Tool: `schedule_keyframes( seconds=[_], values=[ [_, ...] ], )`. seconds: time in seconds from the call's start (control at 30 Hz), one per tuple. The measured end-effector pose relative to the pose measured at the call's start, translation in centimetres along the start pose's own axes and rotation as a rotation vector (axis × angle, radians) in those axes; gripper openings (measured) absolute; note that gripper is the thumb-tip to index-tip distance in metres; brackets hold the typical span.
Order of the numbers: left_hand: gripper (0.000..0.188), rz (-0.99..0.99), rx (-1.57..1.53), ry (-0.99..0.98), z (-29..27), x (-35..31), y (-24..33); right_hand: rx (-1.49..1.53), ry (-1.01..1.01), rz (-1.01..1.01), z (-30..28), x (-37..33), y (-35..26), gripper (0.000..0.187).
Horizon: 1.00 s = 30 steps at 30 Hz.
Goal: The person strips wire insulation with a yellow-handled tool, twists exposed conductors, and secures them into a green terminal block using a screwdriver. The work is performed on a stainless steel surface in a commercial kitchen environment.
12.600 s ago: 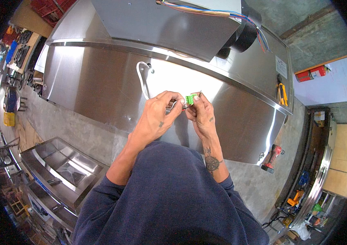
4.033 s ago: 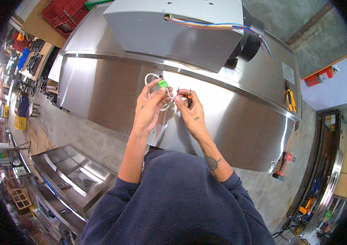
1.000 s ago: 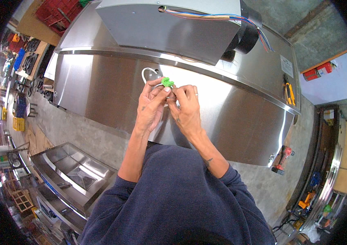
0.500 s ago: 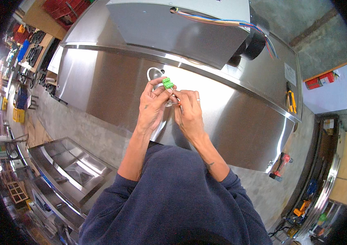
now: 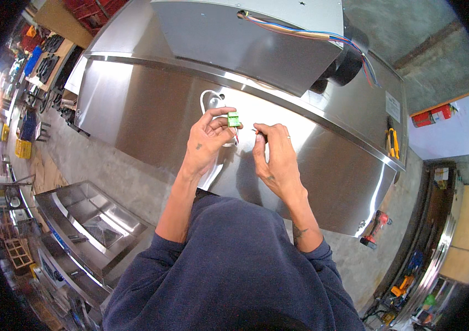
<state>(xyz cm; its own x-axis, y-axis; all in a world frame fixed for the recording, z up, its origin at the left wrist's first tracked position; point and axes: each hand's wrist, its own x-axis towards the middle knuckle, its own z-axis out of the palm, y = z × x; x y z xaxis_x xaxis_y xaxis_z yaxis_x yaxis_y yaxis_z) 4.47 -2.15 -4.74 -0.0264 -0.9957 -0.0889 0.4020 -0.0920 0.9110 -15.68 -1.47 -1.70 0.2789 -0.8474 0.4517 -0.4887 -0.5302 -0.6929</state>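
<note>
Between the thumb and fingers of my left hand (image 5: 205, 142) is a small green terminal block (image 5: 234, 118), held up over the steel panel. Short thin wires (image 5: 237, 138), one of them red, hang below it. A white cable (image 5: 203, 99) loops up behind my left fingers to a fitting on the panel. My right hand (image 5: 276, 154) is apart from the block, to its right. Its thumb and fingertips pinch a small thin tool (image 5: 255, 131); only the slender tip shows and the rest is hidden in the fingers.
Beneath my hands lies a long stainless steel panel (image 5: 151, 110). A grey metal box (image 5: 245, 49) with loose coloured wires (image 5: 311, 33) stands beyond. Yellow-handled pliers (image 5: 392, 143) sit on the right end. A red power drill (image 5: 378, 226) lies lower right; another steel unit (image 5: 91, 220) is lower left.
My right hand has drawn away from the terminal block to the right, with the thin tool in its fingers. The block has turned and moved slightly right in my left hand.
</note>
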Motion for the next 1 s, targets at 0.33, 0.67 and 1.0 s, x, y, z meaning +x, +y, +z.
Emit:
schedule_keyframes(
  seconds=[0.33, 0.67, 1.0],
  values=[
    [0.05, 0.079, 0.102, -0.05, 0.4, -0.2, 0.4, -0.091, -0.008, -0.087, 0.0, 0.2, 0.0, 0.025],
    [0.049, 0.1, 0.217, -0.079, 0.7, -0.2, 0.7, -0.168, -0.028, -0.106, -0.4, 0.3, -0.1, 0.034],
    [0.048, 0.209, 0.412, -0.061, 1.2, -0.3, 0.3, -0.26, -0.093, -0.147, -1.3, 0.3, 0.2, 0.038]
  ],
)
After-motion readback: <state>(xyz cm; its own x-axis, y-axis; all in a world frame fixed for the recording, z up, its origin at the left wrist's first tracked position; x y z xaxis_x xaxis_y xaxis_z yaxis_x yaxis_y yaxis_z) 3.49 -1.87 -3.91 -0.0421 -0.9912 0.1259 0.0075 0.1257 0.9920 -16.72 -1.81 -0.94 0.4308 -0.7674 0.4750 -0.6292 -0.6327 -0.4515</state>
